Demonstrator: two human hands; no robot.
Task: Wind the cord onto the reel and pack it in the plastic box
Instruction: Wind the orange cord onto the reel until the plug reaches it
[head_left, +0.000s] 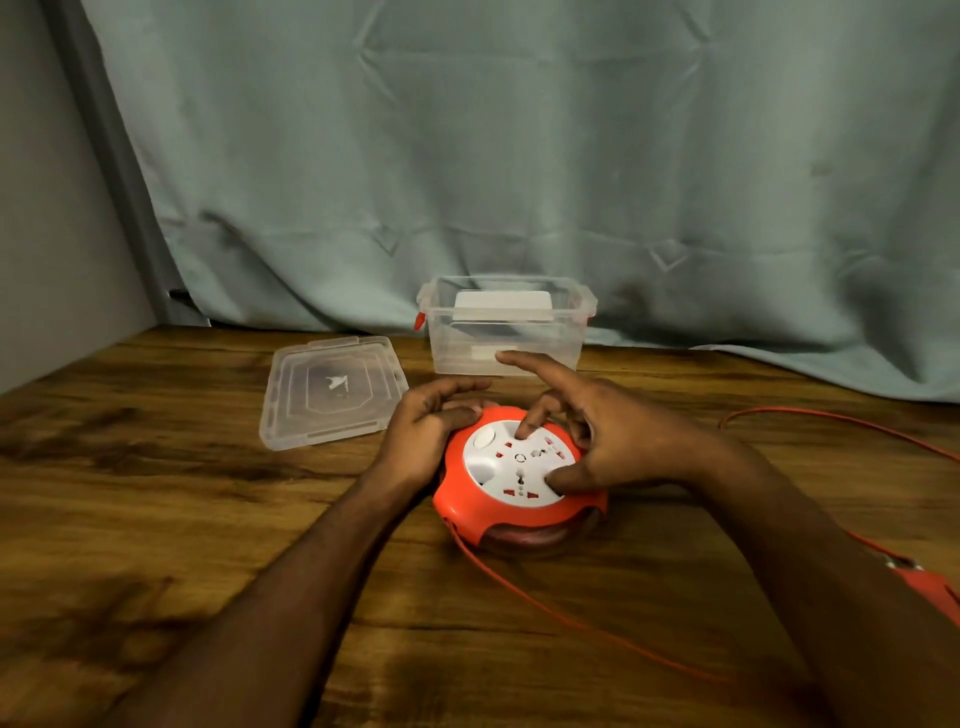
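1. Extension cord reel (519, 480): orange casing, white socket face; flat on the tabletop (156, 519) just in front of the box, within reach of both hands.
2. Left hand (431, 426): cupped on the reel's left rim, fingers curled over the edge; apparently bracing the casing against turning.
3. Right hand (597, 431): spread over the white face, one fingertip (524, 430) and the thumb pressed on it, index raised; seemingly placed to rotate the centre. No closed grasp.
4. Orange cord (571, 618): leaving the reel's near-left edge, trailing loose across the tabletop toward the right; plug (930, 590) at right edge. Winding judged far from complete.
5. Clear plastic box (509, 332): open, upright behind the reel, ready for packing.
6. Lid (332, 389): off, flat to the box's left, clear of the opening.
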